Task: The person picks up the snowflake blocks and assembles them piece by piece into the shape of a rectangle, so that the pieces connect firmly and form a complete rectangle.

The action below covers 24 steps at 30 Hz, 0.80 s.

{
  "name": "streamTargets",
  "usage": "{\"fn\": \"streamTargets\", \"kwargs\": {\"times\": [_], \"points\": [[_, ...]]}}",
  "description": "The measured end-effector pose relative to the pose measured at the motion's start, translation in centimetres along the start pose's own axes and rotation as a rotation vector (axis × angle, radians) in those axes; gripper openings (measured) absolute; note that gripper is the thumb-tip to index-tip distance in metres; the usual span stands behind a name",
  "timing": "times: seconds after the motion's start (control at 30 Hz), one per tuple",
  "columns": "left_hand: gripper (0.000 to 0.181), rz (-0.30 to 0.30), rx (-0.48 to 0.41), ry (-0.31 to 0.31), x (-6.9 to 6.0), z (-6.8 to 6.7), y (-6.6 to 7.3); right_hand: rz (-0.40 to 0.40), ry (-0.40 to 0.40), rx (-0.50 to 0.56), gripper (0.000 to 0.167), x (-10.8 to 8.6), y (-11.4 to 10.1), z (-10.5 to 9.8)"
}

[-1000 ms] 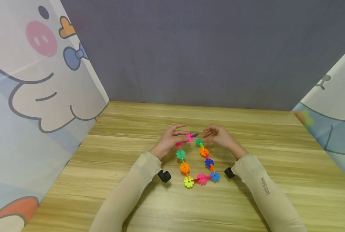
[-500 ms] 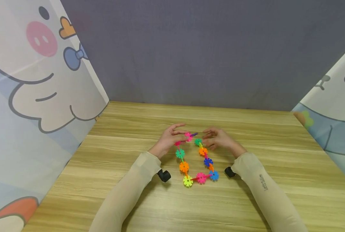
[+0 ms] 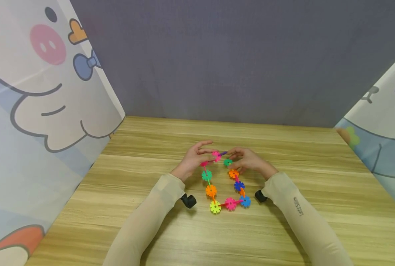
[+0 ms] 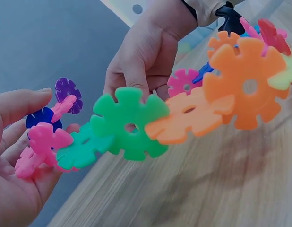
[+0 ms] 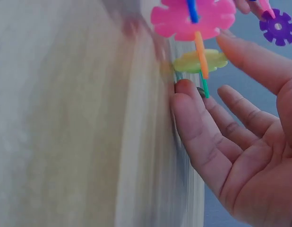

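Note:
A chain of brightly coloured interlocking plastic discs with notched edges (image 3: 211, 190) curves between the two hands in the head view. The left hand (image 3: 193, 159) holds its upper left end, thumb and fingers about the pink discs (image 4: 47, 138). From that end a purple disc (image 4: 68, 96) sticks out to the right. The right hand (image 3: 249, 160) is at the other end, beside the green disc (image 3: 228, 162). In the right wrist view its thumb and fingers stand apart around a yellow disc (image 5: 199, 61); no firm pinch shows. The two chain ends stand apart.
The wood-grain table (image 3: 300, 159) lies under both arms. A grey panel (image 3: 234, 62) rises behind it, with cartoon-printed panels (image 3: 68, 107) at the left and right. Black wrist pieces (image 3: 189, 201) jut out beneath both cuffs.
The right hand first draws slightly off the green disc, then moves left, its thumb coming over the chain beside that disc. The left hand keeps its hold with almost no movement.

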<state>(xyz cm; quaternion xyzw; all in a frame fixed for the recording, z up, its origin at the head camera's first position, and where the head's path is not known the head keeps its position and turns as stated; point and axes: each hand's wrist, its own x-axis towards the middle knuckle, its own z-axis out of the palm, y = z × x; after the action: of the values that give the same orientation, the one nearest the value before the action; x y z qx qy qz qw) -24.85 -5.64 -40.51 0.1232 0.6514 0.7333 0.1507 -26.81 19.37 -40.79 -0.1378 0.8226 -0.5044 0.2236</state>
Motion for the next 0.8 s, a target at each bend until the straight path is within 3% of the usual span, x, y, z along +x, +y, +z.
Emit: {"fn": "streamTargets", "kwargs": {"times": [0.4, 0.8], "points": [[0.060, 0.005, -0.015, 0.013, 0.1, -0.4, 0.0, -0.024, 0.088, -0.002, 0.058, -0.5, -0.6, -0.1], [0.062, 0.041, -0.019, -0.004, 0.2, -0.5, 0.2, -0.080, 0.177, 0.001, 0.061, -1.5, -2.6, -0.6]]}}
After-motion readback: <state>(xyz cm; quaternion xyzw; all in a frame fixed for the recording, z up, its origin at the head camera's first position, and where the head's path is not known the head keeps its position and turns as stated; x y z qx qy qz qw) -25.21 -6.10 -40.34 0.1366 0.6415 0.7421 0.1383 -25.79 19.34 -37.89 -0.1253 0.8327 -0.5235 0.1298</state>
